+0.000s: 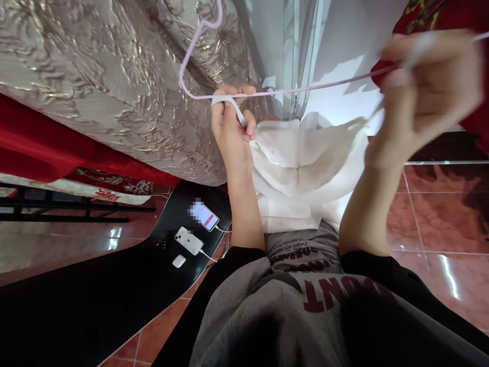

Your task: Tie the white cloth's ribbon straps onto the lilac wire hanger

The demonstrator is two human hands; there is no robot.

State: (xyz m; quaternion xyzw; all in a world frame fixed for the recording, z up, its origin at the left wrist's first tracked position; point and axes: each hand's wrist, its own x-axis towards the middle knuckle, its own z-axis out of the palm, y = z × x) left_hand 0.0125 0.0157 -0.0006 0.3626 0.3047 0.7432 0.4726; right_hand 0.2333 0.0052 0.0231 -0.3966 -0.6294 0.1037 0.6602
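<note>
A thin pale pink clothes hanger (324, 85) crosses in front of me, with its bottom bar running from left to right. A sheer white garment with straps (301, 168) hangs below it, in front of my lap. My left hand (235, 120) is closed at the hanger's left end, gripping a white strap (233, 104) that loops beside the bar. My right hand (431, 97), blurred by motion, is curled at the bar's right part, with a whitish strap (420, 48) across its fingers. The hanger's far right end is mostly hidden behind that hand.
Shiny patterned beige fabric (114, 92) hangs close on the left, with red cloth (57, 148) below. A black bench (114, 285) carries two phones on cables and a small white case (179, 261). More red cloth (473, 86) hangs at right above red floor tiles (451, 219).
</note>
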